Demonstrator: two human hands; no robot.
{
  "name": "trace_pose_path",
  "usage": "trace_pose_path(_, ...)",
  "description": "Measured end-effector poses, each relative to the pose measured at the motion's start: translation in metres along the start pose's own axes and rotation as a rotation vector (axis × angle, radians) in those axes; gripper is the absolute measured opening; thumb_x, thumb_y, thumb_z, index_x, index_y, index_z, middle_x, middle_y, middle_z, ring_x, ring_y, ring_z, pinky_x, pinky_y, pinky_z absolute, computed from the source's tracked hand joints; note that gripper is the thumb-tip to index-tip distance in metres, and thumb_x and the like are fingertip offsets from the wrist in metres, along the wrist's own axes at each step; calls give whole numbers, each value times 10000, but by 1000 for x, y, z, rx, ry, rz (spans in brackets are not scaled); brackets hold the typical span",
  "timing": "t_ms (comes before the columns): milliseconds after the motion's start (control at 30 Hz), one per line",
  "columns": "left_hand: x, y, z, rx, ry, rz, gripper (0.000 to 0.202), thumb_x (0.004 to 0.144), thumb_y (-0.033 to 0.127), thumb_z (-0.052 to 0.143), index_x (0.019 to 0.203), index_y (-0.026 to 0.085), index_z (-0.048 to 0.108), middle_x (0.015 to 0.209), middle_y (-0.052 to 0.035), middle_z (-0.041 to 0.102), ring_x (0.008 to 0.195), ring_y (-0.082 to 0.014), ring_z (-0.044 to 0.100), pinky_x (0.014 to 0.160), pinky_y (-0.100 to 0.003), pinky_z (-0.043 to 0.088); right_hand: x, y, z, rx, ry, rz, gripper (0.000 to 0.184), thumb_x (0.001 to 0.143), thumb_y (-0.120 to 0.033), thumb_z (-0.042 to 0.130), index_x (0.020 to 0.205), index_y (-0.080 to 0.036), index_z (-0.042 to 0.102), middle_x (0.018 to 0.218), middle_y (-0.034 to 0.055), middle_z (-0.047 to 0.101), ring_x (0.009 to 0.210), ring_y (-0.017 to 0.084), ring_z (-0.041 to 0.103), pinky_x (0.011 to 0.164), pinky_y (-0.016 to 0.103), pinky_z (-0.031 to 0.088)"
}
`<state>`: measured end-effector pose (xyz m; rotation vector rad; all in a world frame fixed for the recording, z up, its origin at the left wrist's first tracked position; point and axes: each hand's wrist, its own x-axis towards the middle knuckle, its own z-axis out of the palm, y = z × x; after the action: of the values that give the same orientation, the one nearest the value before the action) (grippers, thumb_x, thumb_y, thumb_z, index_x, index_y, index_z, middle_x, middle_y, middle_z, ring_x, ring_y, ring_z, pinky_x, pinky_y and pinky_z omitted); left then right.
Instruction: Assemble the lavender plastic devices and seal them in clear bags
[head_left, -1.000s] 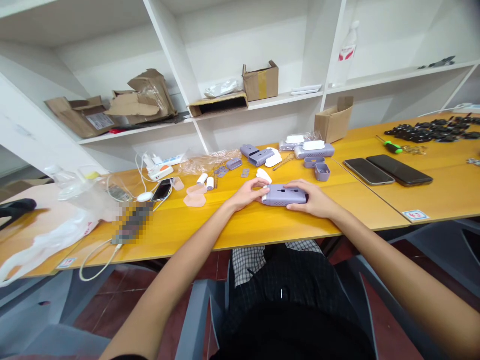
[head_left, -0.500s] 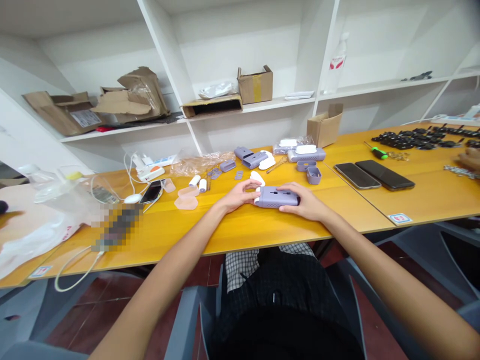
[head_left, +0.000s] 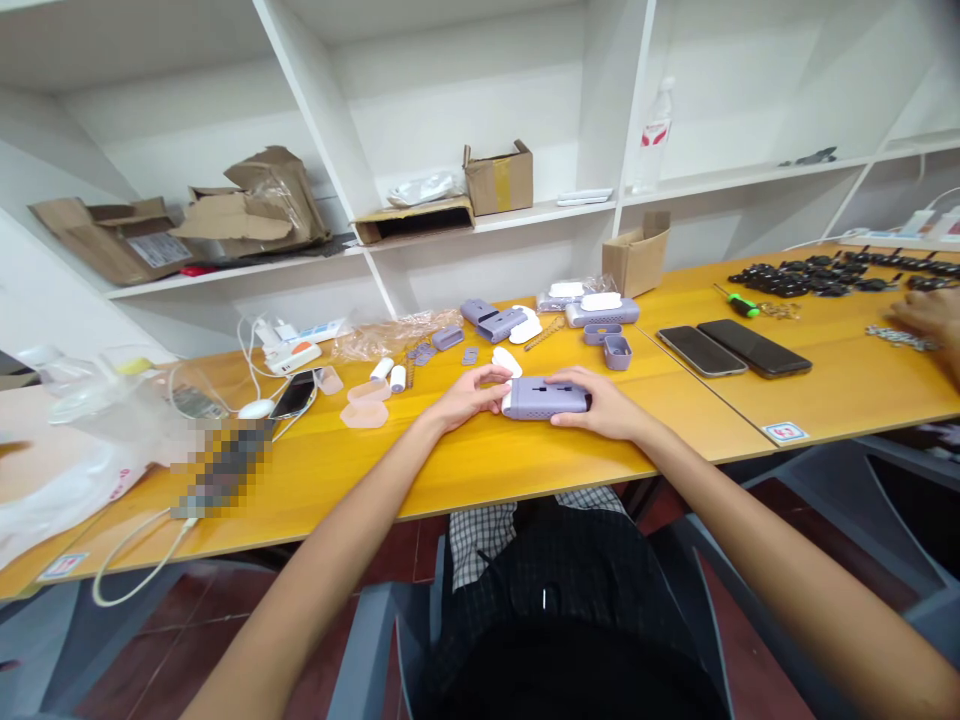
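Note:
A purple plastic housing [head_left: 546,399] with two dark slots on top, small perforations along its near side and a white left end lies level at the table's front. My left hand [head_left: 475,396] has its fingers closed round the white end. At the other end, my right hand [head_left: 598,402] grips it with thumb in front and fingers over the top. A white oval piece [head_left: 507,361] rests just behind my left fingers. Farther back are two purple housings [head_left: 491,320], white covers [head_left: 526,325], a coil spring [head_left: 544,334] and small purple cups [head_left: 618,351].
White cylinders [head_left: 398,377] and translucent pink caps [head_left: 365,413] lie to the left. Two phones [head_left: 742,347] and a green screwdriver [head_left: 742,305] are on the right. Another person's hand [head_left: 930,312] is at small metal parts at far right. White shelves [head_left: 540,215] stand behind.
The view has shifted slightly, so the scene sits a little farther left. Both hands keep their hold on the purple housing, which stays in much the same place.

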<state>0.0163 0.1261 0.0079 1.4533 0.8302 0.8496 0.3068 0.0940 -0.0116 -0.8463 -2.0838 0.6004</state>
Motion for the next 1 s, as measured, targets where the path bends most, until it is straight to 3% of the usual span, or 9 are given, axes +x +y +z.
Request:
trace_pose_path(200,-2,2,2,-7,-20,-12,547,794,534,870,1143,164,670,908,-26,648,699,-111,636,630,-235,524,1,0,-1,28,-3,1,580,814,-496,865,1330,-291,699,1347,102,683,1256,323,658,1132,553,494)
trace_pose_path(267,-2,2,1,8,-30,-3,555,808,551,852,1169,170,669,981,-48,663,706,-108,632,630,-236,522,0,-2,-1,47,-7,10,575,817,-503,861,1327,-289,705,1354,99,682,1260,322,657,1136,547,494)
trace_pose_path(400,-1,2,-12,122,-119,29,605,755,385,912,1266,199,648,1294,-120,642,819,-124,668,748,-293,567,-1,-5,-2,53,-4,17,566,816,-488,863,1320,-281,710,1367,103,672,1280,321,646,1156,554,478)
trace_pose_path(467,0,2,-20,224,-119,41,626,714,274,920,1271,188,648,1332,-142,635,893,-145,678,823,-327,569,-1,-6,-2,41,7,18,555,817,-479,863,1314,-286,711,1366,104,669,1289,325,640,1166,569,466)
trace_pose_path(600,-1,4,-31,383,-36,80,533,708,191,865,1206,157,676,1304,-149,661,881,-129,650,819,-312,546,0,-4,-1,29,5,17,547,815,-483,863,1306,-295,712,1376,102,664,1307,334,630,1167,579,463)
trace_pose_path(867,0,7,-31,438,-131,103,482,773,258,834,1223,169,685,1246,-122,700,889,-143,657,883,-349,531,-1,-2,0,41,2,4,531,811,-483,865,1273,-281,698,1346,99,680,1283,323,642,1150,553,477)
trace_pose_path(1000,1,7,-26,506,-86,125,423,852,399,794,1189,162,699,1169,-107,721,941,-176,657,905,-360,512,-2,-2,1,42,7,6,523,805,-467,872,1256,-277,688,1341,96,682,1287,324,641,1148,556,477)
